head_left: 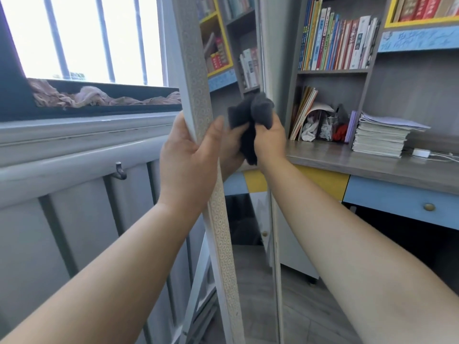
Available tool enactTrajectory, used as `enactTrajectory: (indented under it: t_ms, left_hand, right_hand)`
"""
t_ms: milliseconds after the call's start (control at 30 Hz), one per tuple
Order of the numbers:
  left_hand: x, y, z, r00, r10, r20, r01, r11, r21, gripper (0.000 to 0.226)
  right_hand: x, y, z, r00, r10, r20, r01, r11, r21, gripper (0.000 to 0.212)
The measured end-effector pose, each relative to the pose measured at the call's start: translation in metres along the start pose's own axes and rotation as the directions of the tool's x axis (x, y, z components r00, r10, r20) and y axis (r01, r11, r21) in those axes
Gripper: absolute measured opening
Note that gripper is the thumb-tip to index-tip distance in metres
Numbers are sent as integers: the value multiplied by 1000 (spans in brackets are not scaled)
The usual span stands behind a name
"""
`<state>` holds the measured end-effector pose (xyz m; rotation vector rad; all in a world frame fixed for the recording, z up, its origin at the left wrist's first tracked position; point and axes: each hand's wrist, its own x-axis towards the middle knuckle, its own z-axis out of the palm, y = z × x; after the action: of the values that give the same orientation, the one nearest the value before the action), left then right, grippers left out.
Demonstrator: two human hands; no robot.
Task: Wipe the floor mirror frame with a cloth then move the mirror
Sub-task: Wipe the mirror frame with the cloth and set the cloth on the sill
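Mirror frame [198,100] stands nearly upright in front of you, its long axis running from the top of the view down to the floor, leaning slightly, between the window on the left and the bookshelf [335,70] on the right. Your left hand [183,165] is closed around the patterned left edge, thumb in front. Your right hand [268,137], just beside it, grips the dark cloth [250,117] bunched against the right edge, forearm raised.

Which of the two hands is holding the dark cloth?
The right hand holds the dark cloth; the left hand grips the mirror frame instead.
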<state>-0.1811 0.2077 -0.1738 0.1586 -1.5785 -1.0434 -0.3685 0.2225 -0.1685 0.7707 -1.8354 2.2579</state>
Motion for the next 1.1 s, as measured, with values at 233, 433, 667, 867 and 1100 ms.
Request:
enactTrajectory:
  t_ms: [233, 433, 667, 867, 1100]
  left_hand:
    - [-2, 2, -6, 999, 27, 22, -27, 999, 23, 6]
    - [0, 2, -7, 999, 14, 39, -15, 1000, 23, 15]
    - [-3, 4, -7, 999, 18, 50, -15, 998, -60, 26]
    - [-4, 17, -23, 915, -178, 361, 304, 894, -330, 67]
    - [-5, 14, -31, 856, -198, 477, 381, 866, -323, 72]
  right_hand:
    - [-81, 0, -13, 834, -452, 317, 419, 892, 169, 48]
    - [-106, 30, -27, 981, -73, 180, 29, 970, 240, 47]
    - [-109, -47, -11, 928, -247, 280, 140, 926, 352, 31]
    - [-163, -13, -20, 740, -538, 405, 419, 839, 349, 46]
    - [-202, 41, -46, 752, -510, 417, 451, 860, 237, 46]
